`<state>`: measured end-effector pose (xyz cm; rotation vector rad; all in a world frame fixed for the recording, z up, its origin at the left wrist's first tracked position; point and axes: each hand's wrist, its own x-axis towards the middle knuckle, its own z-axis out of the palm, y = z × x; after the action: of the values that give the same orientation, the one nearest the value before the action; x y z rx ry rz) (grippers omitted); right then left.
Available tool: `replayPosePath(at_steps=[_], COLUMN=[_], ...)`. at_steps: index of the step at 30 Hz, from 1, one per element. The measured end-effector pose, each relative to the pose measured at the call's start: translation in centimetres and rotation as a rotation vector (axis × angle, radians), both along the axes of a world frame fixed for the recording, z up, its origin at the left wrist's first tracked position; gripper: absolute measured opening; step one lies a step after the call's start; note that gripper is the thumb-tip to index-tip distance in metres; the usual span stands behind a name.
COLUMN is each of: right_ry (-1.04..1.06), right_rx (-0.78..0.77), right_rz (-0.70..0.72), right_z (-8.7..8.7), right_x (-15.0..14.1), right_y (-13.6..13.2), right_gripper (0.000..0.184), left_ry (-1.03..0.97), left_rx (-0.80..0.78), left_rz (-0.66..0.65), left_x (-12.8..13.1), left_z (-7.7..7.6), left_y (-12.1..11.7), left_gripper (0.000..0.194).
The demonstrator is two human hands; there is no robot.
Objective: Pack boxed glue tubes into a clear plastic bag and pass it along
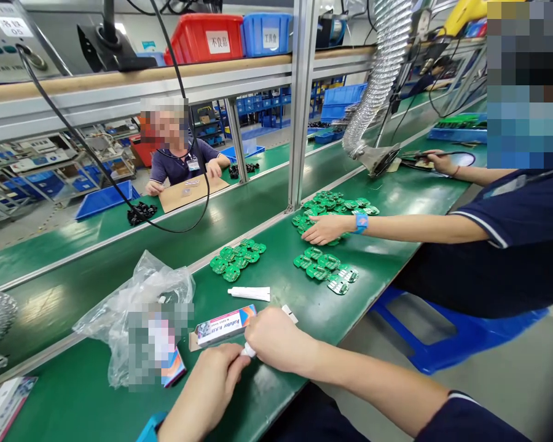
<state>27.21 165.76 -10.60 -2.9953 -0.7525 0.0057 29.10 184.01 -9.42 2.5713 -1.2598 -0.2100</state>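
My right hand (276,341) is wrapped around a white tube, most of it hidden in the fist; its flat tail (289,314) sticks out beyond the knuckles. With thumb and fingers, my left hand (216,377) pinches the white cap end (248,350) of that tube. Just past my hands lies a Kafuter carton (225,325) with its end flap open. Behind the carton a second white tube (249,293) rests flat on the green bench (83,399). A clear plastic bag (120,313) and another carton (172,368) are left of my hands.
Green circuit boards lie in groups, one cluster (237,259) near the rail and another (322,265) nearer a co-worker's hand (327,229). A metal post (301,104) rises from the bench. A duct hose (378,80) hangs right. Another carton (4,408) sits at lower left.
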Motion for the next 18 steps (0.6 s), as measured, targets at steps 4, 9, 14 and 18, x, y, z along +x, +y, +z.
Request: replayPosePath(at_steps=[4,9,14,18], right_ry=[0.063,0.050,-0.016,0.079], right_rx=[0.074,0.021,-0.029,0.028], right_rz=[-0.109,-0.024,0.025,-0.122], right_z=[0.5,0.4,0.5,0.9], right_x=[0.3,-0.2,-0.4,-0.4], right_y=[-0.6,-0.3,0.3,0.2], right_gripper=[0.016,0.010,0.013,0.015], left_ry=[-0.572,-0.028,0.453,-0.297], left_rx=[-0.012,-0.036,0.011,0.040], left_rz=[-0.029,0.048,0.053,0.060], left_x=[-1.4,-0.5,0.2,-2.6], left_z=[-2.0,-0.4,0.9,0.2], left_y=[0.1,-0.1,-0.3,-0.5], left_gripper=[0.037,0.031,0.035,0.028])
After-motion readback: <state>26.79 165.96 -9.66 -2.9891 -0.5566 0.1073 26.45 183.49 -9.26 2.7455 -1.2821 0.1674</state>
